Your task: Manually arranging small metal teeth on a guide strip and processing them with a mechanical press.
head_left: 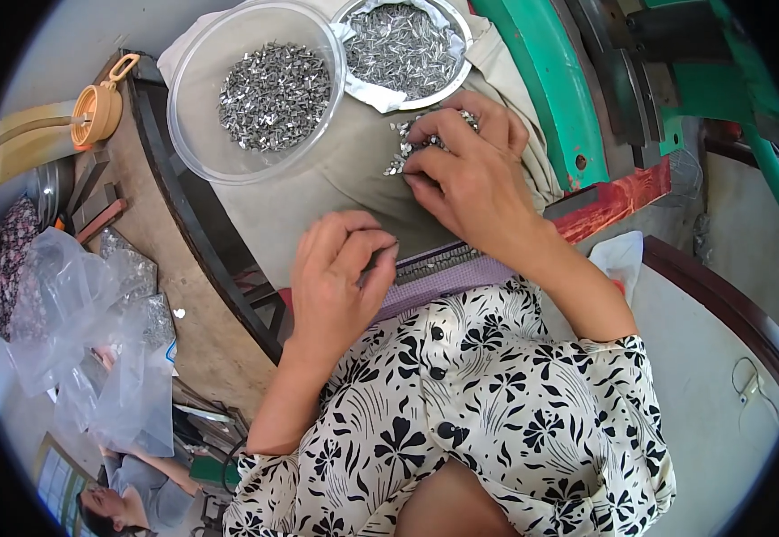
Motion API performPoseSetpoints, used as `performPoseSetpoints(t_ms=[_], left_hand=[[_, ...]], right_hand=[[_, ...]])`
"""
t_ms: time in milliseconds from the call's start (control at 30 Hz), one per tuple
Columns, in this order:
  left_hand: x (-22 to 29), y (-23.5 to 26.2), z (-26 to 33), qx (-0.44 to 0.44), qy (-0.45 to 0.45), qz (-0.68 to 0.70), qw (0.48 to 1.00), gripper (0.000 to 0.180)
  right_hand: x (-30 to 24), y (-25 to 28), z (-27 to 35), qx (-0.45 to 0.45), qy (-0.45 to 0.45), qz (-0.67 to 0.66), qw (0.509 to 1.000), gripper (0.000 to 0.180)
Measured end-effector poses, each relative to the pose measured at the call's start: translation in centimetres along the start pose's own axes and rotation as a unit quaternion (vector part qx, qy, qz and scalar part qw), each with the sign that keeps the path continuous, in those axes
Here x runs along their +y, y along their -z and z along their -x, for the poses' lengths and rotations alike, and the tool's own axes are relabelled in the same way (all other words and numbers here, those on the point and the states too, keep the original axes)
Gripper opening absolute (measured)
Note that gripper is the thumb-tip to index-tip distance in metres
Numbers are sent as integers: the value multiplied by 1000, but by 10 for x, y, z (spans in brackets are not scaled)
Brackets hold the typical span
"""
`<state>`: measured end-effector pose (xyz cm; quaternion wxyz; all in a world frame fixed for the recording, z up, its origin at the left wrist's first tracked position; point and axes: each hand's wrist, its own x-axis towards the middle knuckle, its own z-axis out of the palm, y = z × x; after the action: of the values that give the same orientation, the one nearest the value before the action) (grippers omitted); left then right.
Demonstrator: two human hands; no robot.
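Note:
A small loose pile of shiny metal pieces lies on the beige cloth. My right hand bends over this pile, its thumb and index finger drawn together at the pile's edge and its other fingers covering part of it. Nearer to me, my left hand hovers at the cloth's near edge with its fingers curled toward the thumb; whatever is between them is hidden. Beyond the hands stand a clear plastic bowl with many short metal bits and a lined metal bowl with thin metal pieces.
A green machine frame rises at the right, with a red bar below it. On the wooden table at the left lie clear plastic bags and an orange-lidded container. Another person is at the lower left.

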<state>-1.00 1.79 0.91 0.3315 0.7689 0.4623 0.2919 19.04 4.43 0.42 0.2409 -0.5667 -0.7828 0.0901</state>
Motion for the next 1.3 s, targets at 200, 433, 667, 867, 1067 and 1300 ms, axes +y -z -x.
performPoseSetpoints(t_ms=[200,433,667,867,1067,1300], left_hand=[[10,-18,0,-69,-46,16,996,16],[21,-44,-3,-101,-112,-27,988,8],[22,-46,-1,-88,-97,-59,990,8],[15,-44,3,-100,-111,-47,988,15],[16,-39,8,-92,-75,-32,992,26],[5,-27,18,-96,-111,-89,985,33]], right_hand=[[12,7,11,5,-8,-27,1000,11],[14,17,13,15,-18,-14,1000,13],[20,36,27,-8,-11,-53,999,15],[18,38,32,-23,-23,-58,998,15],[7,19,10,-13,-9,-27,999,14],[1,7,-7,-24,0,28,999,14]])
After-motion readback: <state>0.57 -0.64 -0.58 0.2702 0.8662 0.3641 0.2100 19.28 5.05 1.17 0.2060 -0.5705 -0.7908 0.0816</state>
